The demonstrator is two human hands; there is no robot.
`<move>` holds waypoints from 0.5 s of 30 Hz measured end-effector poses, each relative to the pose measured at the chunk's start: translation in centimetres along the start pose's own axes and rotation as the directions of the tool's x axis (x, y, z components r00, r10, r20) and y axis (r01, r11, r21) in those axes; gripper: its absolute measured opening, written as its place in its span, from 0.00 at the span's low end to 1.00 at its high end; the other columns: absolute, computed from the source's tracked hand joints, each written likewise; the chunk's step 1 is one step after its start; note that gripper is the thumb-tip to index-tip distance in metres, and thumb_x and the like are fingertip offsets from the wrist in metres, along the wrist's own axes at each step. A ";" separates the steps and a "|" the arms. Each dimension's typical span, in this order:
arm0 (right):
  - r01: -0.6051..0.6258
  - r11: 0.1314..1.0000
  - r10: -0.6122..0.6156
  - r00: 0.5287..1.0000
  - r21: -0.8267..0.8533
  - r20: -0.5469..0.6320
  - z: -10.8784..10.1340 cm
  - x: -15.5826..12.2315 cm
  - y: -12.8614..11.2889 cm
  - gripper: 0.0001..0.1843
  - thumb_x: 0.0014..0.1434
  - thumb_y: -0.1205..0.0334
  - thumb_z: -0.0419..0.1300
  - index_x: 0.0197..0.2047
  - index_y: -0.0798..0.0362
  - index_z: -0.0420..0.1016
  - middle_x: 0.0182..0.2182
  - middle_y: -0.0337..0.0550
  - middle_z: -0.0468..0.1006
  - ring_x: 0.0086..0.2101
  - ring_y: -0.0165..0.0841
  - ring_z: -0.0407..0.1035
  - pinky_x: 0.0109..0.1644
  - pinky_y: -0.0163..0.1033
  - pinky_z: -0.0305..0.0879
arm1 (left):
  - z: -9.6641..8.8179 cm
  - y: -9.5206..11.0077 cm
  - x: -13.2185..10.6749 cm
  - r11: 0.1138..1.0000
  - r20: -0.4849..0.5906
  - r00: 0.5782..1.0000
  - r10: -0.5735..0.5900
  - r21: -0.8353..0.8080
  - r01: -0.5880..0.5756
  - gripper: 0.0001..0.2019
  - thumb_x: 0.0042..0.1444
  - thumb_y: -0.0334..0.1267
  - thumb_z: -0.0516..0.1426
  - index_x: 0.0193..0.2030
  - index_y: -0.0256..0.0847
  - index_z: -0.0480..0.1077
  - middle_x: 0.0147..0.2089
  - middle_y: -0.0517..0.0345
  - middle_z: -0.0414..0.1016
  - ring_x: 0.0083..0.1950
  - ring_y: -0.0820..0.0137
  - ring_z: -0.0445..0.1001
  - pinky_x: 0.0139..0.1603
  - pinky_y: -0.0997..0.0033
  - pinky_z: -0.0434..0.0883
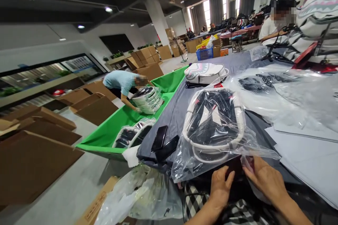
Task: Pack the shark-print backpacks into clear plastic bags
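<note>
A backpack in a clear plastic bag [215, 119] lies flat on the grey-covered tabletop [169, 112], straps uppermost, just beyond my fingers. From my left hand [219, 187] it is at twelve o'clock; from my right hand [266, 177], nearer eleven. Its long axis seems to run away from me, six to twelve, though the slanted view makes that hard to judge. The left hand sits more squarely below its near end, while the right is off to that end's right. The right fingers are pinched together on a crumpled piece of clear film [247, 167]; whether it belongs to the big bag I cannot tell. My left thumb and forefinger curve beside a dark flat piece [235, 167] between my hands, and I cannot tell whether they grip it. At ten o'clock from my left hand lie two dark phones [160, 139], and farther out a green bin [105, 135]. White sheets [311, 161] spread at two o'clock from my right hand. Past the bagged backpack, at twelve, rests a white backpack [204, 73].
</note>
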State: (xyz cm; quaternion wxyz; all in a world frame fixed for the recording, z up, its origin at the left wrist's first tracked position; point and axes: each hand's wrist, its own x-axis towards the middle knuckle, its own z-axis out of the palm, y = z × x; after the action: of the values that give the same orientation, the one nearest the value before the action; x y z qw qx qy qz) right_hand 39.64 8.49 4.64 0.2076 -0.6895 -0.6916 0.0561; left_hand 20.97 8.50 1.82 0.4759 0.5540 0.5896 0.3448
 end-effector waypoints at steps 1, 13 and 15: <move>-0.012 0.997 0.006 0.997 0.073 0.079 -0.6 -0.1 0.8 0.22 0.63 0.46 0.51 0.50 0.51 0.73 0.33 0.50 0.84 0.31 0.47 0.79 0.27 0.44 0.72 | -0.6 0.4 -0.5 1.000 0.014 1.000 -0.002 0.019 0.002 0.15 0.57 0.52 0.61 0.41 0.44 0.82 0.40 0.48 0.82 0.47 0.53 0.75 0.57 0.57 0.68; -0.011 0.795 -0.239 0.913 0.606 0.331 -6.6 2.9 4.5 0.29 0.65 0.35 0.49 0.41 0.47 0.82 0.36 0.45 0.84 0.38 0.43 0.78 0.43 0.46 0.77 | -1.2 3.6 -0.4 0.995 0.332 0.942 -0.043 -0.067 0.069 0.40 0.57 0.61 0.59 0.70 0.36 0.65 0.63 0.41 0.74 0.65 0.50 0.69 0.68 0.54 0.62; 0.015 0.837 -0.192 0.944 0.547 0.268 -5.8 3.1 5.5 0.26 0.65 0.39 0.49 0.44 0.47 0.81 0.41 0.47 0.85 0.41 0.44 0.78 0.46 0.47 0.77 | 0.2 2.8 1.0 0.980 0.351 0.935 -0.052 -0.163 0.116 0.40 0.57 0.62 0.58 0.69 0.36 0.65 0.65 0.42 0.73 0.66 0.51 0.68 0.69 0.55 0.61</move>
State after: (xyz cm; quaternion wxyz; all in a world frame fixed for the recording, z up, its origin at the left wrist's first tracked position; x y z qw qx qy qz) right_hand 46.95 10.57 8.53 0.2831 -0.5468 -0.7088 0.3442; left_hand 22.10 9.85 4.19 0.6345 0.5345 0.4865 0.2740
